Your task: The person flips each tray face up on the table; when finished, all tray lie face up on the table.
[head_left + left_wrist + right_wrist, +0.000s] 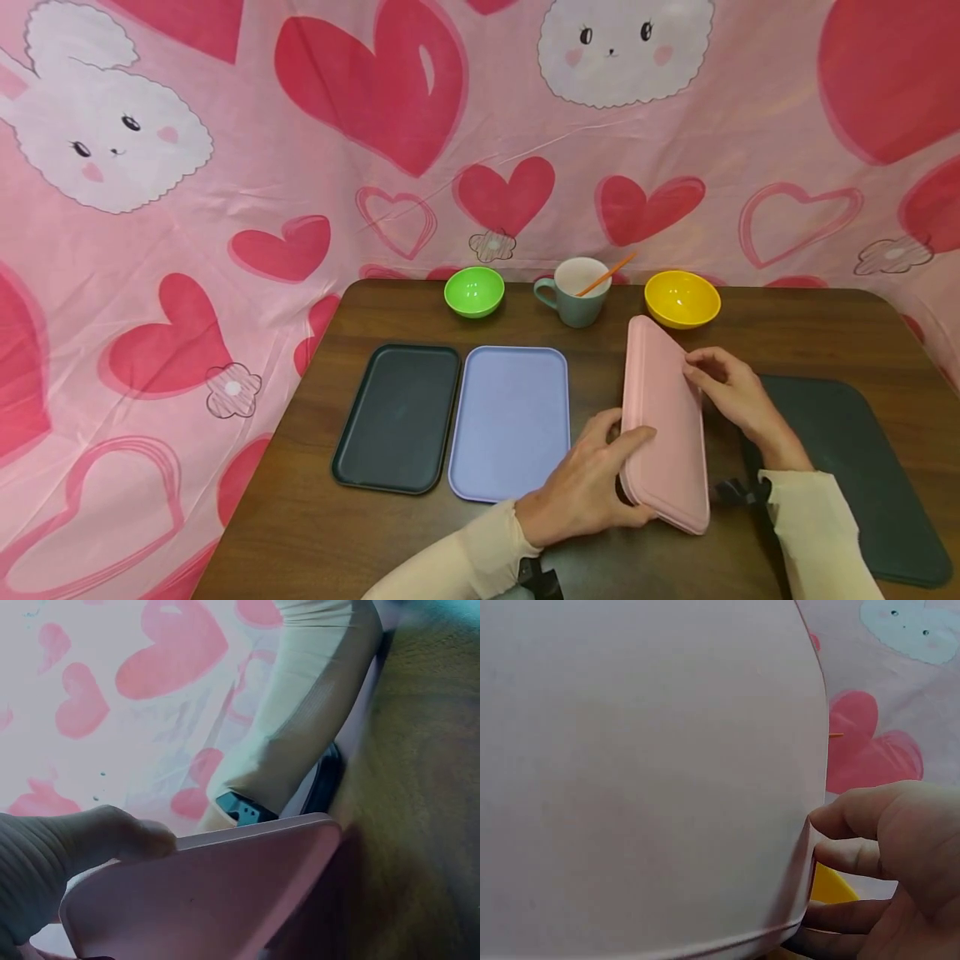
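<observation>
— Right of the blue tray (510, 417), what's up w/ that pink tray (670, 417)?
— Held tilted, one long side up, broad flat face turned R & upward. L hand (588, 479) grips its L side nr the near end, digits round the edge. R hand (731, 396) pinches the far R edge b/w thumb & fingers.
— So both hands on it?
— Yep, both grasping, neither released. R wrist cam has those fingertips right at the edge; L wrist cam gets a digit pressed on the rim.
— Is it touching the table (285, 533)?
— Can't tell, lower edge contact isn't clear.
— Other stuff nearby?
— Black tray (397, 417) lies flat, far L, just beside the blue one. Dark panel (840, 467) flat on the R side, partly behind the R forearm.
— And the back row?
— L to R: green bowl (474, 292), grey-green mug (579, 307) w/ an orange stick (611, 273) leaning in it, then yellow bowl (682, 302), just past the pink tray's far end.
— Backdrop?
— Pink cloth (285, 150), hearts & bunny faces.
</observation>
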Available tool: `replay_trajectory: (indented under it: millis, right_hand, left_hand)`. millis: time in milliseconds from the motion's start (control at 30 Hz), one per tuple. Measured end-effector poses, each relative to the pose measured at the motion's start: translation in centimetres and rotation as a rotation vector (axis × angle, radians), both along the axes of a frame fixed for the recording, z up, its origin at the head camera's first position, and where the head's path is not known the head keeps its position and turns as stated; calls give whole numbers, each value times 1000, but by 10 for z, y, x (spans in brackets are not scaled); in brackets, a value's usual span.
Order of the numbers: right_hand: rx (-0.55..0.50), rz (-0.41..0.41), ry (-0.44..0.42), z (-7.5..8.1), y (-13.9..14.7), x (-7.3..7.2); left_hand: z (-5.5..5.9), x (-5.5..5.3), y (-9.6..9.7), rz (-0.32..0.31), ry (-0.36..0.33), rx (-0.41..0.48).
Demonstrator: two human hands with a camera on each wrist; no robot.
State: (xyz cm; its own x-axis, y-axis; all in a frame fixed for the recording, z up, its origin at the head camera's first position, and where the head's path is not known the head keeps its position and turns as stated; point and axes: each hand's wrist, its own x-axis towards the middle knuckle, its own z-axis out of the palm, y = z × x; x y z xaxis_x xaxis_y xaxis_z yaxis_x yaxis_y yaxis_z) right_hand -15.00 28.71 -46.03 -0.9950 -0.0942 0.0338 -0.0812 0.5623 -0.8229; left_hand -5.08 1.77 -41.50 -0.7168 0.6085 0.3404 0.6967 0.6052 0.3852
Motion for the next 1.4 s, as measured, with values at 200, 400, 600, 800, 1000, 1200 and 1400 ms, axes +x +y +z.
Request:
replay_trajectory:
  millis: [200,400,600,800,1000,1200,1400]
  right_hand:
    - [-101,41,-5,-7,-3,-2]
    - [-130,55,-2,-8,-7,-2]
    - [-124,71,-3,-5,-8,-1]
    - [-124,94,14,2,-11,1]
    - [-104,116,23,12,-15,4]
    - [-80,129,20,23,-21,9]
    - [-50,134,25,31,-24,12]
  left_hand:
    - [6,0,-3,-38,-1,31]
    - [8,-1,-4,-68,27,37]
    - [11,-1,-4,-84,53,40]
    - [13,1,-4,-91,68,44]
    - [14,2,-3,-114,64,79]
    - [16,3,-4,-129,85,76]
    - [16,3,-4,-117,185,31]
